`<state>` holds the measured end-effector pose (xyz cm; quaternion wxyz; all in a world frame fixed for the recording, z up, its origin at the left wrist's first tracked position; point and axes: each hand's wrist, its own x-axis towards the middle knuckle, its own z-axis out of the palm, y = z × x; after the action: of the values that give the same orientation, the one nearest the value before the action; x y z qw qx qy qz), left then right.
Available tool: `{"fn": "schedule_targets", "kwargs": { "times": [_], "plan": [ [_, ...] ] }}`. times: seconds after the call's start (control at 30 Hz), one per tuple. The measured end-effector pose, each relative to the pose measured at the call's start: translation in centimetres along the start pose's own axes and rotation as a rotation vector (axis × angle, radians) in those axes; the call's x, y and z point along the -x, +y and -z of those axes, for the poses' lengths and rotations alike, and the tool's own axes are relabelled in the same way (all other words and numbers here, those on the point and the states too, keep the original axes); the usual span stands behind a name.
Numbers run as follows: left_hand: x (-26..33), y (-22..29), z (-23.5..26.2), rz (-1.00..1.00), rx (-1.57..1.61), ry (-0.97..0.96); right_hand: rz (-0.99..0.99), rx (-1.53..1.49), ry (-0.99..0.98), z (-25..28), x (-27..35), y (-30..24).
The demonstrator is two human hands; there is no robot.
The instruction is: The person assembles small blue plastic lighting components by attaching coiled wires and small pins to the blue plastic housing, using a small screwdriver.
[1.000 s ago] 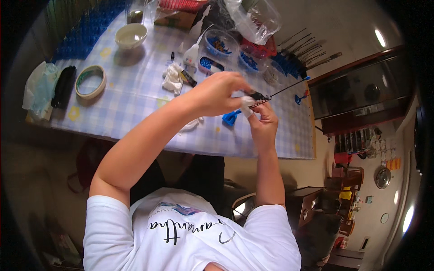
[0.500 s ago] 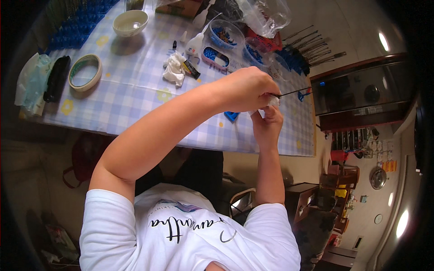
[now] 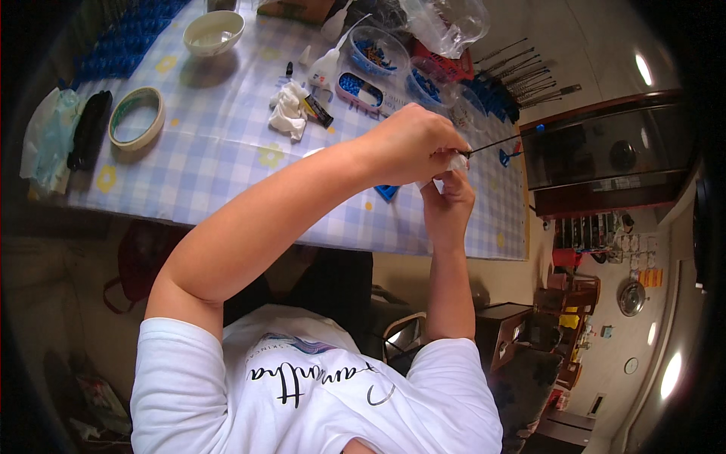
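My left hand (image 3: 420,142) reaches across to the right side of the table, its fingers closed in a pinch. From its fingertips a thin dark rod (image 3: 503,141) with a small blue tip points right, slightly away from me. Just below, my right hand (image 3: 449,195) is closed with thumb and fingers on a crumpled white tissue (image 3: 458,162), which lies between both hands at the rod's near end. The inner fingers are partly hidden. Under my left wrist, a blue triangular piece (image 3: 387,192) lies on the checked cloth.
Ahead lie a crumpled white tissue (image 3: 288,110), a small black-and-yellow tube (image 3: 318,111), a white squeeze bottle (image 3: 325,69) and tubs of blue parts (image 3: 373,51). A tape roll (image 3: 137,119) and white bowl (image 3: 213,33) stand left. Upright rods (image 3: 522,79) stand far right.
The rod's blue tip has swung slightly away from me. My left hand has turned a little at the wrist, while both hands remain together at the tissue. The whole view has shifted slightly.
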<state>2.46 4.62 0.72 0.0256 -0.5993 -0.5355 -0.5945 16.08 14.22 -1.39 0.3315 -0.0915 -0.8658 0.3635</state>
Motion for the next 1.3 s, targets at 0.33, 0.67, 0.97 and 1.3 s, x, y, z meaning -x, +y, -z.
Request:
{"fn": "schedule_targets", "kwargs": {
  "times": [0.33,0.67,0.97,1.3],
  "plan": [
    [0.3,-0.1,-0.9,-0.011,0.009,0.009,0.044,0.042,0.022,0.1,0.1,0.5],
    [0.7,-0.2,-0.3,0.058,0.05,0.003,0.034,-0.005,0.022,-0.3,-0.2,0.3],
    [5.6,-1.6,1.2,0.311,-0.311,-0.198,-0.02,-0.002,0.014,-0.2,0.0,-0.5],
    [5.3,-1.4,-0.6,0.406,-0.359,-0.308,-0.205,-0.152,0.047,-0.4,0.8,0.8]
  ]
}}
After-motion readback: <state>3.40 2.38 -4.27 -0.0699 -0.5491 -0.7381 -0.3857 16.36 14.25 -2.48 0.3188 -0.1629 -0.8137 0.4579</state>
